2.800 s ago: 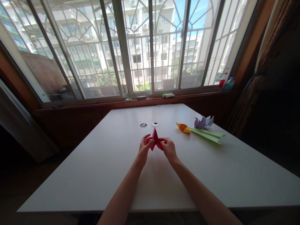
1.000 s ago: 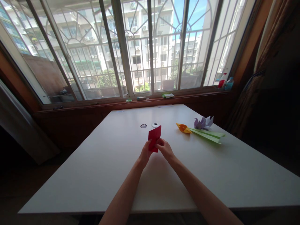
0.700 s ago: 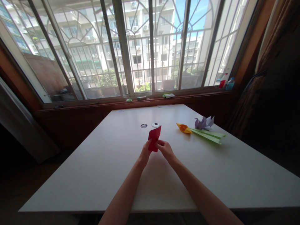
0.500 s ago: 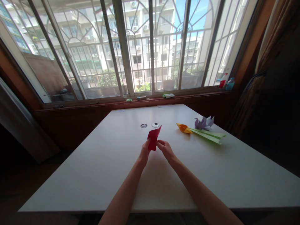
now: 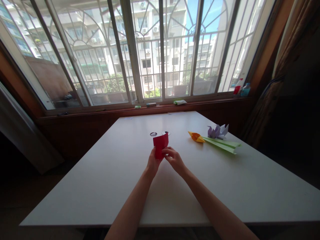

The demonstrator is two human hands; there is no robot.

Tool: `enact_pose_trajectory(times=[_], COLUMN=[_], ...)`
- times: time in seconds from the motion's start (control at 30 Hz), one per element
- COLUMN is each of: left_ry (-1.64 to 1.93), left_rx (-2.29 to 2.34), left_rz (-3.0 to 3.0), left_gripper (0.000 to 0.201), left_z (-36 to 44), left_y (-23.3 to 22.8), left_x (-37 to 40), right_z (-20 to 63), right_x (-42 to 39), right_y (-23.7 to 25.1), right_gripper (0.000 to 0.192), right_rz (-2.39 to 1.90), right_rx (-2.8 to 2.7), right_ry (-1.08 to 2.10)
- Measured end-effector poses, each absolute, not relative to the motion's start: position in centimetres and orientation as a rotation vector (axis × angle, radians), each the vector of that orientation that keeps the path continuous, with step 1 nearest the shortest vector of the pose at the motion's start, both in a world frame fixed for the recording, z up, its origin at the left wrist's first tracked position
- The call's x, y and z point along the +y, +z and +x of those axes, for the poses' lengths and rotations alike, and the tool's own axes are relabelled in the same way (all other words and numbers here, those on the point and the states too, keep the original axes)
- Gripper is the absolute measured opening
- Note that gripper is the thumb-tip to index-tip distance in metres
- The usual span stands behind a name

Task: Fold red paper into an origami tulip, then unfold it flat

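A piece of folded red paper (image 5: pixel 160 145) is held up over the middle of the white table (image 5: pixel 120 186). My left hand (image 5: pixel 152 162) grips its lower left side, the thumb lying on the near face. From the right, my right hand (image 5: pixel 174 158) pinches the lower right edge of the paper with bent fingers. Just behind the paper lie two round discs: a dark-patterned one (image 5: pixel 153 134), and a white one with a black spot (image 5: pixel 168 133) that the paper partly covers.
To the right on the table are a yellow-orange paper boat (image 5: pixel 196 137), a light green folded paper piece (image 5: pixel 222 144) and pale purple folded paper figures (image 5: pixel 218 131). Beyond the far edge runs a windowsill (image 5: pixel 100 111) with small items and two bottles (image 5: pixel 241 88) at its right end.
The red paper has shifted slightly left and turned, showing a wider face and covering more of the white disc. My right hand has moved left along with it.
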State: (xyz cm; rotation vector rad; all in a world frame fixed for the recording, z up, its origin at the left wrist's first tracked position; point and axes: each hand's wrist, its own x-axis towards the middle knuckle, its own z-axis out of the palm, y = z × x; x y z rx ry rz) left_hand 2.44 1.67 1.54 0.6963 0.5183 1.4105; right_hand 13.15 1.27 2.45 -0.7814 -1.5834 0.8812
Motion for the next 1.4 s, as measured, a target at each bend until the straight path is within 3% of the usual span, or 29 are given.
enact_pose_trajectory(times=[0.23,0.53,0.83,1.03,1.2,1.4], left_ry=[1.402,1.332,1.164,1.226,1.261,1.257], left_rx=[0.529,0.587,0.746,0.897,0.873,0.744], left_rz=[0.725,0.856,0.957,1.037,1.081,0.984], left_gripper=[0.037,0.034,0.064,0.049,0.057,0.037], left_z=[2.5,2.9,2.5,2.3,2.3,2.5], left_y=[1.5,1.4,1.2,1.1,1.7,1.9], left_x=[1.6,1.4,1.2,1.3,1.0,0.9], right_z=[13.2,13.3,14.1,14.3,14.4,14.6], right_x=[1.1,1.0,1.7,1.9,2.1,2.1], right_y=[2.8,3.2,2.9,3.0,3.0,2.9], right_gripper=[0.017,0.035,0.020,0.008,0.015,0.016], right_rz=[-0.793,-0.763,-0.756,-0.699,-0.603,-0.529], right_rx=[-1.446,-1.265,-1.042,-0.907,-0.829,-0.790], right_ry=[1.043,1.199,1.339,1.397,1.461,1.542])
